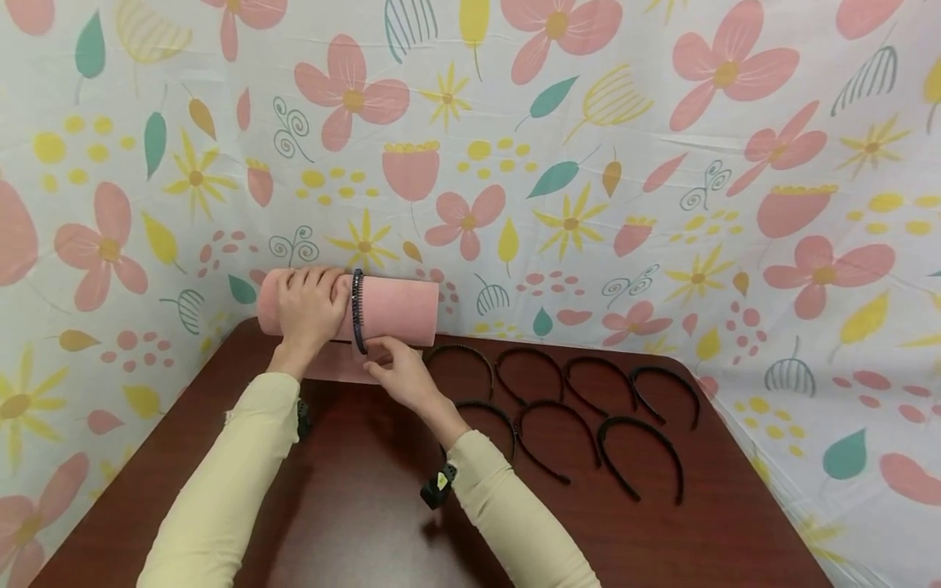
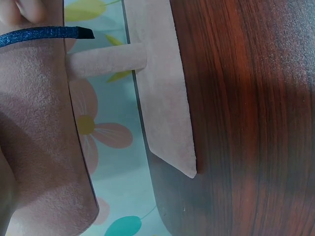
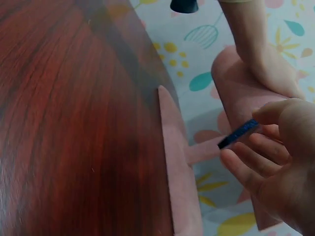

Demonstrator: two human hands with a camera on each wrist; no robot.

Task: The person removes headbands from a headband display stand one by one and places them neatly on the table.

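Observation:
A pink plush headband stand (image 1: 400,310) has a horizontal roll on a short post (image 2: 110,59) above a flat base (image 2: 165,93). My left hand (image 1: 312,306) grips the roll near its left end, fingers laid over the top. Around the roll's middle sits a dark blue, toothed headband (image 1: 358,306), glittery in the left wrist view. My right hand (image 1: 400,371) pinches its lower front end between thumb and fingers. In the right wrist view, the headband's tip (image 3: 236,135) pokes out past those fingers, close to the post.
Several dark headbands lie in two rows on the brown wooden table (image 1: 353,490), right of the stand; one black headband (image 1: 643,457) is at the front right. A floral cloth (image 1: 470,163) hangs behind the table. The stand is near the back edge.

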